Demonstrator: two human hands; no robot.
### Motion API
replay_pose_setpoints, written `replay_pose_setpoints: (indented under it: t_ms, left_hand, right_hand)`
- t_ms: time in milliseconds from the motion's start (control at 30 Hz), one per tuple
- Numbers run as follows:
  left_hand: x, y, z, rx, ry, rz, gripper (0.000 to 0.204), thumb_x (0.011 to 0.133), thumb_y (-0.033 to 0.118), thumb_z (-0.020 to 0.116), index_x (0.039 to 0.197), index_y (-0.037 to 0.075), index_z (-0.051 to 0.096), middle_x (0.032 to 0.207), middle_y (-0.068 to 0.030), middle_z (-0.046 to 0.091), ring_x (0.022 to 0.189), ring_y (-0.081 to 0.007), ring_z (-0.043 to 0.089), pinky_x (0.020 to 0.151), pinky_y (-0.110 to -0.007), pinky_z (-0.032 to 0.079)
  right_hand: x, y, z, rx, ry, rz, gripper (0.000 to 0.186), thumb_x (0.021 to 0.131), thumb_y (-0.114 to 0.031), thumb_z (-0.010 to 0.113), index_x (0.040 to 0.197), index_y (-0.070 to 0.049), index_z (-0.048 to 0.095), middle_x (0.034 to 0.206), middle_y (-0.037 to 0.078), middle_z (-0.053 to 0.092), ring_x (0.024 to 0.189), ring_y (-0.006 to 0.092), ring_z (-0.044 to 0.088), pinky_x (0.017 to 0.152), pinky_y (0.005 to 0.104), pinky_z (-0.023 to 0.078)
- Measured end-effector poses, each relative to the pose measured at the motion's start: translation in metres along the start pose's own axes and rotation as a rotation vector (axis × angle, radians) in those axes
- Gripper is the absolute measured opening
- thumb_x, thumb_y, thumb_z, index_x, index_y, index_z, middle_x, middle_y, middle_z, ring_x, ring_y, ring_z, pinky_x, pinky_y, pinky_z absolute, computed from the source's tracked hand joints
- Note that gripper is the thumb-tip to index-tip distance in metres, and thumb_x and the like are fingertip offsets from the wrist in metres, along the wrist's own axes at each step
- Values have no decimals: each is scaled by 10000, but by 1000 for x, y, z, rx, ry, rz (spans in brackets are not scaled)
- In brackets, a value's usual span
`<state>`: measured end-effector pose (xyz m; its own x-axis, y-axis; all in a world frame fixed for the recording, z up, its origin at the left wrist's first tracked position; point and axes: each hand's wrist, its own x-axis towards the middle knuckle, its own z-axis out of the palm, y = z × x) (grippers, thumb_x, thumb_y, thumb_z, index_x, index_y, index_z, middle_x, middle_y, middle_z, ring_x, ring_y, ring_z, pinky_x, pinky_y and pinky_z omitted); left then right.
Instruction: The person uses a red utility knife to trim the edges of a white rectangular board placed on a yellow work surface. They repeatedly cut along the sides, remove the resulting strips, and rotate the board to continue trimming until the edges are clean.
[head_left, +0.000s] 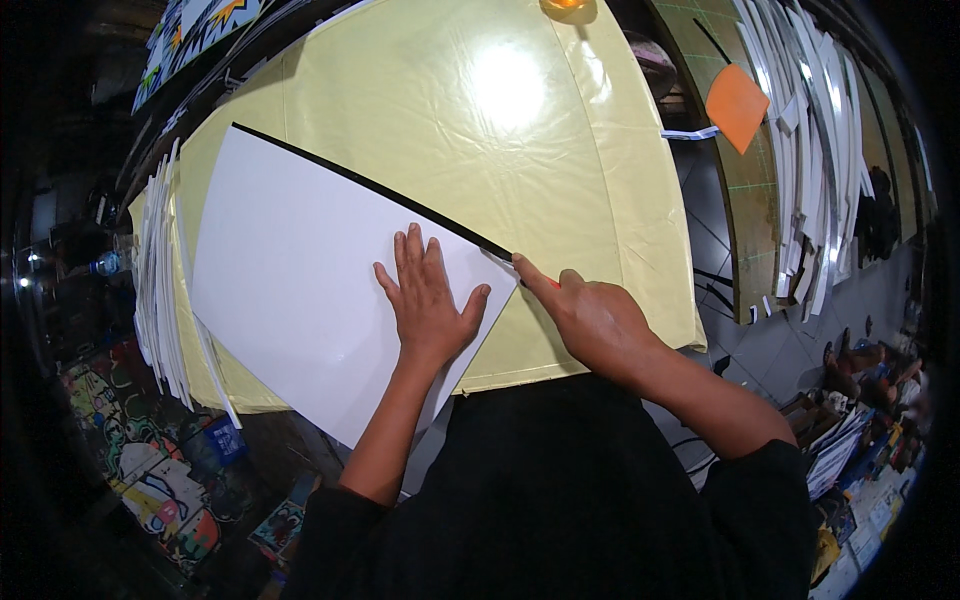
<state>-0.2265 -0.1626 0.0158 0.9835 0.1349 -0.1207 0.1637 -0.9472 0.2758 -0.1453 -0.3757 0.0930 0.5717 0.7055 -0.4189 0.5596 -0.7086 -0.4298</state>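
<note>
A large white sheet lies on a table covered in shiny pale yellow plastic. A thin black edge or strip runs along the sheet's upper right side. My left hand lies flat on the white sheet near its right corner, fingers spread. My right hand is closed on a small red-handled cutter, whose tip meets the near end of the black edge. Most of the cutter is hidden in my fist.
Several white strips are stacked along the table's left edge. A second table at the right carries a green cutting mat, an orange paper square and more white strips. Colourful printed sheets lie on the floor at lower left.
</note>
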Motion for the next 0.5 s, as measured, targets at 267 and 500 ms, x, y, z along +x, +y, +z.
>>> replay_pose_setpoints:
  t_ms: [267,500]
  left_hand:
    - [0,1,0,17,58,21,837,823,395,685,1411,-57,297,1559,-298,194,1468,-463,140,1128,-681,25]
    - [0,-1,3,22,50,25,828,831,390,682,1411,-57,294,1558,-305,189,1463,-474,142,1122,-690,26]
  right_hand:
    - [-4,3,6,27,73,-57,669,858,-45,565,1494,-59,357,789,196,611,589,306,652,466,415,501]
    - [-15,6,9,88,111,-71,705,842,-26,577,1505,-58,338,774,181,594,576,298,632,475,418,500]
